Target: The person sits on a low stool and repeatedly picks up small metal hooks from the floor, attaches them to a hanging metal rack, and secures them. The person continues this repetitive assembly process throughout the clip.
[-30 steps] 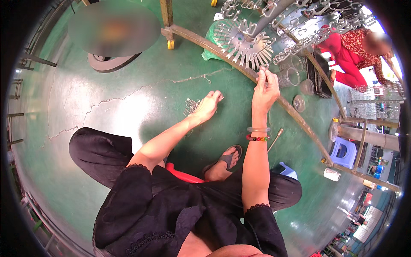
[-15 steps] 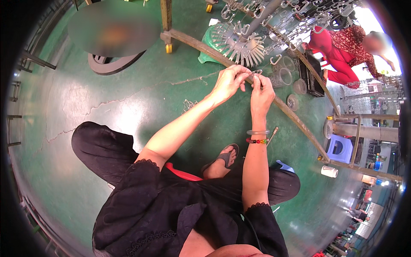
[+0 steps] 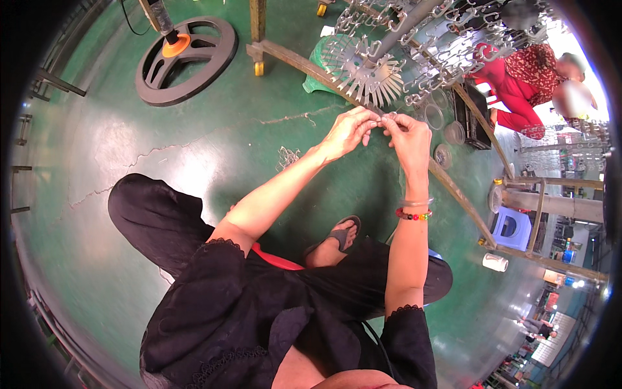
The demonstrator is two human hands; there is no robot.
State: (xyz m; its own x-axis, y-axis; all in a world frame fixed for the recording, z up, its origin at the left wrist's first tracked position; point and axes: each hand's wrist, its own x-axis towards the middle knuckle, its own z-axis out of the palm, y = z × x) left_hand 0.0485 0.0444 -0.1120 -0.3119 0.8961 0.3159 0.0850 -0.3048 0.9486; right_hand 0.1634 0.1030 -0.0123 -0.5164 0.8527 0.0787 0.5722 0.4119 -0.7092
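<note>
My left hand and my right hand meet in front of me, fingertips pinched together on a small metal hook. They are raised just below a hanging rack loaded with several metal hooks. A round metal disc with radiating prongs sits at the rack's lower end, right above my fingers. My right wrist wears a beaded bracelet. A small pile of loose metal hooks lies on the green floor to the left of my left forearm.
A slanted metal frame bar runs from upper middle to lower right. A black wheel-shaped base lies at upper left. Round containers sit by the bar. A person in red crouches at upper right. A blue stool stands at right.
My left hand rose from the pile of hooks on the floor and joined my right hand. Both hands now pinch a small hook together below the rack.
</note>
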